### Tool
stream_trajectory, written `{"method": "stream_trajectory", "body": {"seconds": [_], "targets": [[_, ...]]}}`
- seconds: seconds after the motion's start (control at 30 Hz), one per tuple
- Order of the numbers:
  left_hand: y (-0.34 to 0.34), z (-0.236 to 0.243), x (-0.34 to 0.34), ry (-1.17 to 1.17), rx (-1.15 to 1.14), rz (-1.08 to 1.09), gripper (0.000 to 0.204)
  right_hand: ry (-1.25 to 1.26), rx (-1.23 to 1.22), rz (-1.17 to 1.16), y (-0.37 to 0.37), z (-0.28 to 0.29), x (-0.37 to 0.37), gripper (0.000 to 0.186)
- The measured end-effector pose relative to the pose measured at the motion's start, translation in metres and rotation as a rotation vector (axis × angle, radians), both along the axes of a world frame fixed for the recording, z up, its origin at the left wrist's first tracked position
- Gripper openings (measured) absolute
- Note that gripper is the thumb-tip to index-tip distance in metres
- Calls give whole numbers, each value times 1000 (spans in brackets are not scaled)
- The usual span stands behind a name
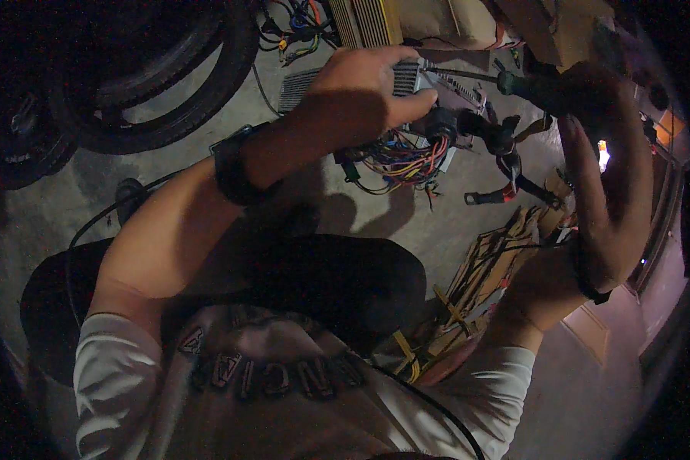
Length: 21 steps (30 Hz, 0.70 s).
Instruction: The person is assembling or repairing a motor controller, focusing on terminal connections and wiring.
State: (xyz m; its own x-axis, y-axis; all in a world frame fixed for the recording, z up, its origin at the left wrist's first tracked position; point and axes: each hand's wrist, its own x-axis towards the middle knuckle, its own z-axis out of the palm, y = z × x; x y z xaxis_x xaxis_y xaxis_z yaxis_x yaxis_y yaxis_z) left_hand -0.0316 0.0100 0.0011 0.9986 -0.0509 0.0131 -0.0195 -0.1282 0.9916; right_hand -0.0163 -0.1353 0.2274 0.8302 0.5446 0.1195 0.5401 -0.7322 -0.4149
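A grey metal box with cooling fins [299, 88], like a motor controller, lies on the floor ahead of me. My left hand [360, 84] grips it from above, with thumb and fingers spread across its end. My right hand [609, 130] is closed round the dark green handle of a screwdriver [517, 86]. The screwdriver's thin shaft points left at the box's end, near my left fingertips; whether its tip touches is hard to see. A bundle of coloured wires [406, 165] spills from the near side of the box. Thick black cables with metal lugs [506, 161] lie to its right.
Black tyres [184, 138] rest at the upper left. Behind the box stand a yellow finned unit [364, 23] and more loose wires [303, 42]. Torn cardboard strips [483, 268] lie near my right forearm. A thin black cable [103, 211] runs beside my left arm.
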Motion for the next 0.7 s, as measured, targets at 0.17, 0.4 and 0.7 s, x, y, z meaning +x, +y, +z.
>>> {"method": "stream_trajectory", "body": {"seconds": [0.17,0.4,0.7], "targets": [[1,-3,-1,-44,9,19,57,96,-144,-24,8,8,5,33],[-2,-4,1,-109,54,26,59,72,-276,-51,22,16,14,35],[-2,-1,2,-76,1,10,55,121,-192,-71,-6,17,24,45]]}}
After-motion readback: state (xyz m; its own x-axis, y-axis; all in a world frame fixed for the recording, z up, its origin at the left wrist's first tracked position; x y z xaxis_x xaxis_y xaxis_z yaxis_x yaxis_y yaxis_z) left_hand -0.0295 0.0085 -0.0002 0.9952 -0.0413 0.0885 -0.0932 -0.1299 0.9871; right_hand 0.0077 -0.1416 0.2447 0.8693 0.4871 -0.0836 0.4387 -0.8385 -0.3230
